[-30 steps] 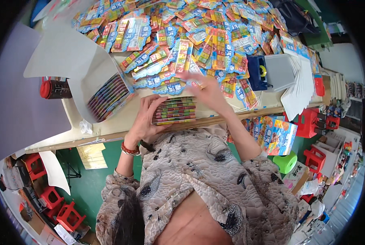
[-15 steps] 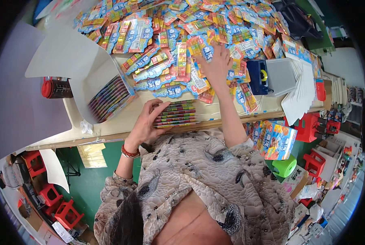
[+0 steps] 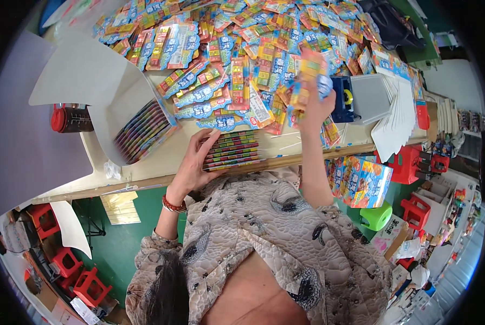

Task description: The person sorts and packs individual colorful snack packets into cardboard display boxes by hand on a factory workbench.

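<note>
My left hand (image 3: 194,162) rests flat against the left end of a small stack of colourful packets (image 3: 233,150) lying near the table's front edge. My right hand (image 3: 314,103) is raised above the table and grips one colourful packet (image 3: 307,76), held upright. Behind both hands spreads a large heap of loose packets (image 3: 242,49) in blue, orange and yellow, covering most of the tabletop. The pale table (image 3: 145,165) has a wooden front edge.
An open white box (image 3: 139,130) at the left holds packets standing on edge. A red jar (image 3: 69,118) stands beside it. A blue tape dispenser (image 3: 342,97), white trays (image 3: 372,97) and white cards (image 3: 397,124) lie at the right. Red stools stand on the green floor.
My right hand reached into the heap, took hold of a packet and lifted it up to the right. My left hand stayed on the small stack.
</note>
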A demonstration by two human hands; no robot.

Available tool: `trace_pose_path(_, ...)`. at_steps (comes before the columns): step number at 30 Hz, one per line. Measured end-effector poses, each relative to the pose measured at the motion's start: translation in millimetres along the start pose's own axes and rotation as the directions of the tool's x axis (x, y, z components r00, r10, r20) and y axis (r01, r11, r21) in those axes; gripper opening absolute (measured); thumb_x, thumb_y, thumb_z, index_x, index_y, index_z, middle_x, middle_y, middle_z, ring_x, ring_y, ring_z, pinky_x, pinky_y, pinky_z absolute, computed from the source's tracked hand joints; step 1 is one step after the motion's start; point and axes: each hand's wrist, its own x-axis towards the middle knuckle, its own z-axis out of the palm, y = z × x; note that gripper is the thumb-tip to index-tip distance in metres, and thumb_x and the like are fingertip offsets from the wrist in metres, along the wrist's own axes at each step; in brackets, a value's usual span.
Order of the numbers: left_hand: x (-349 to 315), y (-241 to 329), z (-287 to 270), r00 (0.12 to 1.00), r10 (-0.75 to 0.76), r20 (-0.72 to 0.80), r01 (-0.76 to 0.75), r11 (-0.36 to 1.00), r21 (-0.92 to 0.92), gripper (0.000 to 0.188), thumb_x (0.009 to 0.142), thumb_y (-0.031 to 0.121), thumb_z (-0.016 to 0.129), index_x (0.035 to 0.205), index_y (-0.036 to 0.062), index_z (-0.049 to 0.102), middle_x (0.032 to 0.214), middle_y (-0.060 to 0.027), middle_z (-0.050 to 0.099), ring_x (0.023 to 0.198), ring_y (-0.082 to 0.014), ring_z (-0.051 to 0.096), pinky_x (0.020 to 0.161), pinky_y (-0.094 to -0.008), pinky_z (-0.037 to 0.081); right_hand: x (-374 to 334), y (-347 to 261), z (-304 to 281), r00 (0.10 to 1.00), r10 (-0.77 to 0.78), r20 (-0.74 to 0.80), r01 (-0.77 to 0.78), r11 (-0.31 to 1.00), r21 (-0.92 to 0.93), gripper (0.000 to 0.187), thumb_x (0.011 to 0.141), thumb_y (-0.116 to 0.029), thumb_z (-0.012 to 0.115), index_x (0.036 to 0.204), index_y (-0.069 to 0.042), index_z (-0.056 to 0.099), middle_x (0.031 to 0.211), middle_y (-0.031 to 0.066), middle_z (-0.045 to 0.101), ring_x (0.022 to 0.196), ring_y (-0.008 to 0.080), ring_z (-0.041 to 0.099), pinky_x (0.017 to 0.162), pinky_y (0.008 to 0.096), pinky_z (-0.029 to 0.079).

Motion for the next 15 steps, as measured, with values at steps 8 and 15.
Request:
trace_pose_path(8,1,2,-9,0.996,-0.034,0.082,0.033,0.999,0.017,0.096,0.059,0.013,0.086,0.142,0.0115,0.038,0.136,-0.017,0.033,0.125,-0.0356,0.041,0.105,-0.0426,0.04,35,46,-30,0.965,-0.262,0.018,0.138,0.445,-0.885,0.08,0.06,-0.049,0.084,0.113,0.006,0.058,0.098,0.0169,0.067,0.089,0.025,0.065,0.079,0.0385,0.051)
trace_pose_path(15,-7,-15,-5,1.0,-0.009,0.009,0.01,0.992,-0.125,0.109,0.059,0.005,0.083,0.147,0.0064,0.018,0.139,-0.0172,0.036,0.129,-0.0309,0.04,0.108,-0.0404,0.036,3,7,1,0.841,-0.537,0.071,0.428,0.579,-0.695,0.049,0.073,-0.023,0.082,0.101,0.005,0.053,0.089,0.0116,0.066,0.075,0.0165,0.06,0.065,0.0325,0.048)
